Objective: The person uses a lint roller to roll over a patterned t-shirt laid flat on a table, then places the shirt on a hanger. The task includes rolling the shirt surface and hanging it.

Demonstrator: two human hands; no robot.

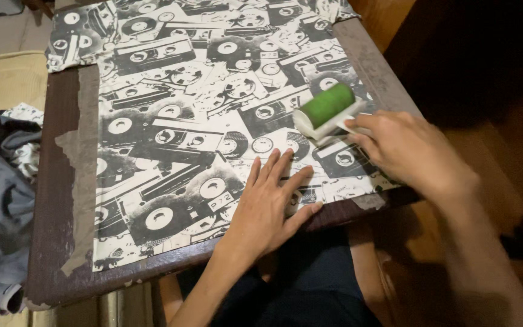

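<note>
A black-and-white shirt printed with cassette tapes (195, 103) lies spread flat over a worn brown table (55, 200). My left hand (267, 206) rests palm down on the shirt's near hem, fingers apart. My right hand (410, 148) grips the white handle of a lint roller with a green drum (327, 106). The drum lies on the shirt near its right edge.
A heap of grey and patterned clothes (1, 188) sits to the left of the table. The table's surface is peeling along its left side (77, 151). Dark wooden flooring (491, 72) lies to the right. My dark-clothed legs (310, 284) are below the near edge.
</note>
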